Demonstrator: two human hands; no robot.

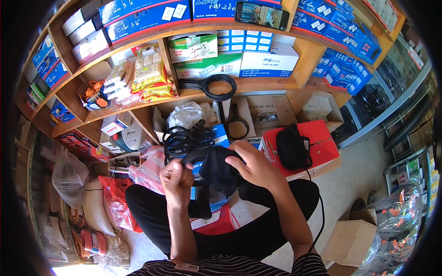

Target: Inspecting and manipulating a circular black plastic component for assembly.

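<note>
Between my hands, above my lap, is a soft black cloth item (218, 170), bunched up so that its exact kind is unclear. My left hand (176, 180) is closed in a fist at its left edge, gripping a dark end of it. On its upper right, my right hand (248, 163) holds it with the thumb across the front and the fingers mostly hidden behind. Just beyond my left hand lie coiled black cables (178, 141) on a blue box (221, 135). To the right of my right hand, a black pouch (293, 148) rests on a red box (322, 143).
Wooden shelves (133, 114) ahead carry boxes and bagged power strips (149, 73). A phone (261, 16) leans on the upper shelf. Black ring-shaped holders (220, 87) jut from the shelf edge. A thin black cord (322, 211) hangs at my right. Bags (69, 179) sit left, a cardboard box (350, 241) lower right.
</note>
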